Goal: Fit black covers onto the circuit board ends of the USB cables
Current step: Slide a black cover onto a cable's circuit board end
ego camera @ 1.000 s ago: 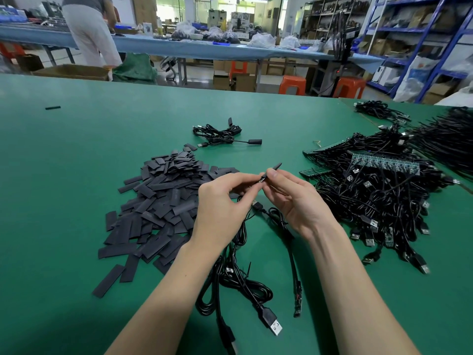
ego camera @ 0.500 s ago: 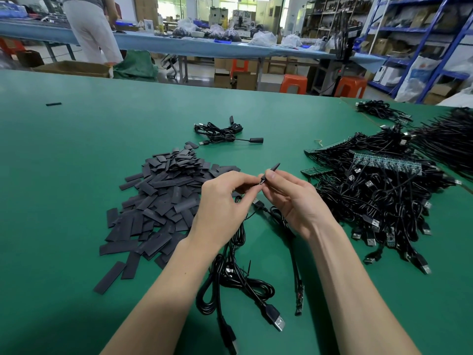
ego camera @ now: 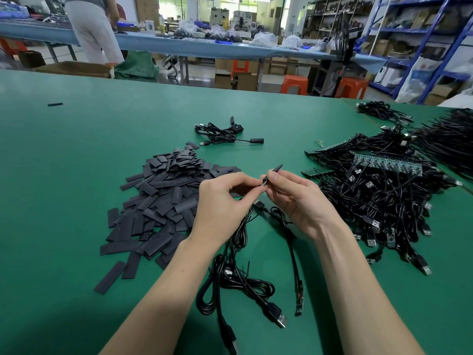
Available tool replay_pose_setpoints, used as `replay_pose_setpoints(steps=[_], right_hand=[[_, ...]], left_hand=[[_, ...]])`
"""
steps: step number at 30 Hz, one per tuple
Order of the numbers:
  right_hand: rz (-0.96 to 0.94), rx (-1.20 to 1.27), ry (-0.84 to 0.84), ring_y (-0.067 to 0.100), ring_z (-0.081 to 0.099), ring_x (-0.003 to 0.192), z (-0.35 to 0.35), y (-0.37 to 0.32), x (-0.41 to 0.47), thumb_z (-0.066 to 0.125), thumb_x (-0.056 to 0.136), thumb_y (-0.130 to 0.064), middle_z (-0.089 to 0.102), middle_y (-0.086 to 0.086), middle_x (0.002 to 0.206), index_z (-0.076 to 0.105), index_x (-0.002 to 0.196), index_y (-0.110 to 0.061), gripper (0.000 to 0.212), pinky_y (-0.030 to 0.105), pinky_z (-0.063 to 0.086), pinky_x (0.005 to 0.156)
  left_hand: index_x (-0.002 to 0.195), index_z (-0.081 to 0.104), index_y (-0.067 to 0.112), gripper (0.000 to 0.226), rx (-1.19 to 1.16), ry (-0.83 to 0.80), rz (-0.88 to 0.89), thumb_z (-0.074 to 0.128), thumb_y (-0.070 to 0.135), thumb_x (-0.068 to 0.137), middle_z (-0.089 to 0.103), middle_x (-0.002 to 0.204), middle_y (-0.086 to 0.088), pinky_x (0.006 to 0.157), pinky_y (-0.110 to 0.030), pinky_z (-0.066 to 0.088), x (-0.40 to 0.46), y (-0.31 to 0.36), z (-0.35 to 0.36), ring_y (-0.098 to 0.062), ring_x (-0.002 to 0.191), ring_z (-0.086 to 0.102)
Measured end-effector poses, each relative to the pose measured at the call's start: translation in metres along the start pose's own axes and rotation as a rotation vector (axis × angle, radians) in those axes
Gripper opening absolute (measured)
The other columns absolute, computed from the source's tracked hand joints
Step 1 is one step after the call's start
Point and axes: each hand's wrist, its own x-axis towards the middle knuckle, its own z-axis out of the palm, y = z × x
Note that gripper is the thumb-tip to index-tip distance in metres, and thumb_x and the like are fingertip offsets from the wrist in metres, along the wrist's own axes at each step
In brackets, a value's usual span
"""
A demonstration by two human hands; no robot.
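My left hand [ego camera: 222,201] and my right hand [ego camera: 297,201] meet fingertip to fingertip above the green table. The right hand pinches a flat black cover [ego camera: 276,168] that sticks up and away from its fingers. The left hand pinches the circuit board end of a USB cable [ego camera: 263,184] at the cover's near opening. That cable [ego camera: 238,234] hangs down to a loose coil below my wrists. A pile of black covers [ego camera: 163,198] lies to the left. A heap of USB cables with bare boards [ego camera: 378,198] lies to the right.
One covered cable [ego camera: 225,135] lies coiled behind my hands. A second loose cable with a bare board end [ego camera: 299,298] lies near my right forearm. More cable bundles [ego camera: 445,139] fill the far right. A person stands at the far blue table [ego camera: 179,46].
The hands stay together in nearly the same place. The cover has tipped slightly, and my view has shifted a little.
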Motion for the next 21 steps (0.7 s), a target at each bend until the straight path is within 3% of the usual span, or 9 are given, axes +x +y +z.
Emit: replay_pose_setpoints(steps=[6, 10, 14, 21], right_hand=[[-0.002, 0.031, 0.038, 0.014, 0.073, 0.079, 0.0008, 0.0052, 0.0029, 0.079, 0.072, -0.013, 0.076, 0.012, 0.092, 0.073, 0.093, -0.001, 0.024, 0.018, 0.058, 0.071], [-0.003, -0.019, 0.021, 0.014, 0.072, 0.08, -0.001, 0.0046, 0.0022, 0.079, 0.073, -0.014, 0.076, 0.012, 0.093, 0.072, 0.097, 0.0, 0.029, 0.019, 0.058, 0.072], [-0.001, -0.045, -0.011, 0.014, 0.072, 0.077, -0.0029, 0.0011, -0.001, 0.079, 0.071, -0.014, 0.076, 0.012, 0.092, 0.075, 0.089, -0.002, 0.022, 0.019, 0.058, 0.071], [0.016, -0.044, -0.03, 0.014, 0.072, 0.075, -0.0037, -0.0005, -0.0031, 0.077, 0.072, -0.01, 0.076, 0.014, 0.094, 0.076, 0.089, -0.003, 0.019, 0.018, 0.058, 0.071]], left_hand=[[0.086, 0.079, 0.008, 0.007, 0.08, 0.012, 0.103, 0.083, 0.005, 0.081, 0.076, 0.082, 0.002, 0.076, -0.013, 0.052, -0.0033, -0.0025, 0.0027, -0.005, 0.076, 0.068], [0.085, 0.079, 0.007, 0.007, 0.147, -0.008, 0.191, 0.083, 0.004, 0.081, 0.076, 0.084, 0.0, 0.076, -0.022, 0.055, -0.0022, -0.0052, 0.001, -0.007, 0.076, 0.068], [0.084, 0.078, 0.008, 0.005, 0.164, -0.023, 0.216, 0.083, 0.008, 0.082, 0.076, 0.083, 0.0, 0.074, -0.028, 0.056, -0.001, -0.0051, 0.0008, -0.009, 0.075, 0.069], [0.086, 0.079, 0.007, 0.005, 0.172, -0.036, 0.216, 0.082, 0.006, 0.082, 0.076, 0.084, 0.0, 0.074, -0.026, 0.055, 0.0005, -0.0048, -0.0018, -0.009, 0.076, 0.068]])
